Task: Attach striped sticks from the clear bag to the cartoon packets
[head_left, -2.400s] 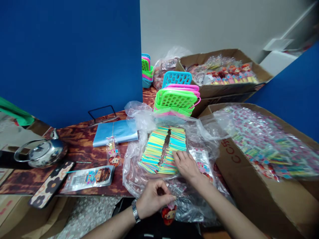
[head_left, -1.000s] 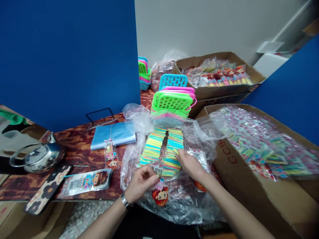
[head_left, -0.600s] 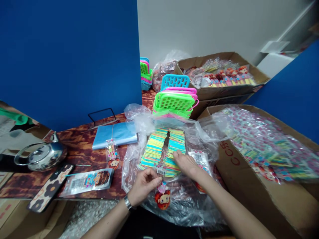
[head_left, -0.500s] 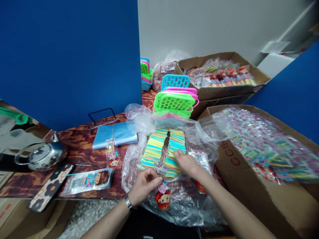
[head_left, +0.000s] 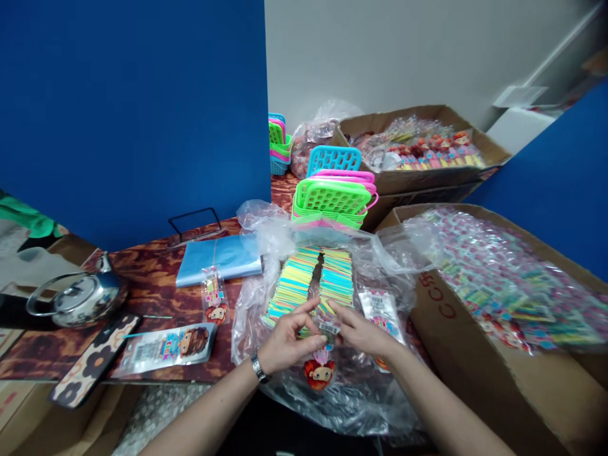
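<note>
Many thin yellow, blue and pink sticks [head_left: 297, 282] lie in two rows on crumpled clear plastic [head_left: 349, 402]. In front of them, my left hand [head_left: 289, 342] pinches a small clear packet [head_left: 320, 370] printed with a red-haired doll head, which hangs downward. My right hand [head_left: 358, 329] is at the packet's upper right side, its fingers closed on a few sticks at the packet's top. The fingers partly hide the sticks. Beside my right hand, more flat packets [head_left: 382, 310] rest on the plastic.
Stacked green and pink baskets [head_left: 332, 196] stand behind the sticks. Open cartons [head_left: 439, 307] of filled packets are at right. On the left are a blue film stack [head_left: 218, 256], a filled packet [head_left: 215, 294], a packet pile [head_left: 166, 347], a flowered phone [head_left: 95, 361] and a metal kettle [head_left: 85, 297].
My right hand has moved from the right stick row down to the packet, bringing a few sticks. My left hand and the packet have shifted slightly right and up.
</note>
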Available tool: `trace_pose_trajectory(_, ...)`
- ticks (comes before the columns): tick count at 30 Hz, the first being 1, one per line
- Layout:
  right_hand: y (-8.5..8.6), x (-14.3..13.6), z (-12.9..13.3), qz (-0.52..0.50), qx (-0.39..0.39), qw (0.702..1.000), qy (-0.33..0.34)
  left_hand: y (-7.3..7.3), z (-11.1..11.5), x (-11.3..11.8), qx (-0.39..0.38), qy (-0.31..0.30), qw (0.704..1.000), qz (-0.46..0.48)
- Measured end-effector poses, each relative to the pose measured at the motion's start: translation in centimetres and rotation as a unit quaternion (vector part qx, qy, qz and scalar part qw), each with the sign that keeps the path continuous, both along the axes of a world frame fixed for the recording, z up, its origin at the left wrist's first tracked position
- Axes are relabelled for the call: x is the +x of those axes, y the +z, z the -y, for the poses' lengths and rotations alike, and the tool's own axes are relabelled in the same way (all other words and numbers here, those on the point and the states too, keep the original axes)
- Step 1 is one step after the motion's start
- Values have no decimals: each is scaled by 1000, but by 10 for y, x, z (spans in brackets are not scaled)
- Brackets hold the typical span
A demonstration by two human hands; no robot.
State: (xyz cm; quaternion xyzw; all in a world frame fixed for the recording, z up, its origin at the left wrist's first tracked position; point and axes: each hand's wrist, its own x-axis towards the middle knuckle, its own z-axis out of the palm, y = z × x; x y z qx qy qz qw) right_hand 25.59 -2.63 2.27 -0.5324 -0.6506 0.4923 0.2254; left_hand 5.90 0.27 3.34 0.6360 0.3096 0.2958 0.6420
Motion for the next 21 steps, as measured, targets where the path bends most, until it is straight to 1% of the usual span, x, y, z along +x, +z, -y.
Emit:
trace_pose_trajectory(2, 0, -3, 2, -35, -16, 999, -37, -2, 2, -1, -14, 18, 1000, 9)
trace_pose_trajectory(3, 2, -4, 2, -50, -10, 997, -60, -4, 5, -2, -31, 35, 999, 21)
trace_pose_trajectory(5, 6, -8, 1, -88, 34, 988, -125, -8, 12, -2, -95, 65, 991, 69)
trace_pose_trajectory(7, 11, -15, 1, -130, 102, 967, -193, -12, 21, 2, -187, 67, 971, 134)
trace_pose_trajectory(8, 12, -19, 2, -143, 132, 957, -215, -13, 26, 6, -231, 57, 957, 165)
trace_pose_trajectory(9, 12, -23, 3, -147, 152, 951, -224, -14, 30, 9, -267, 48, 943, 192)
trace_pose_trajectory(11, 10, -30, 7, -123, 172, 954, -215, -15, 36, 15, -307, 33, 925, 222)
trace_pose_trajectory(13, 8, -34, 11, -78, 185, 962, -186, -14, 37, 16, -314, 23, 922, 226)
trace_pose_trajectory(15, 9, -34, 13, -58, 192, 967, -160, -10, 33, 13, -299, 12, 931, 210)
trace_pose_trajectory(16, 11, -33, 13, -66, 193, 966, -160, -8, 31, 11, -285, 7, 938, 196)
trace_pose_trajectory(18, 18, -31, 10, -115, 194, 956, -190, -4, 25, 6, -240, 11, 958, 157)
trace_pose_trajectory(21, 35, -31, 5, -218, 204, 915, -271, 0, 21, 2, -149, 56, 985, 71)
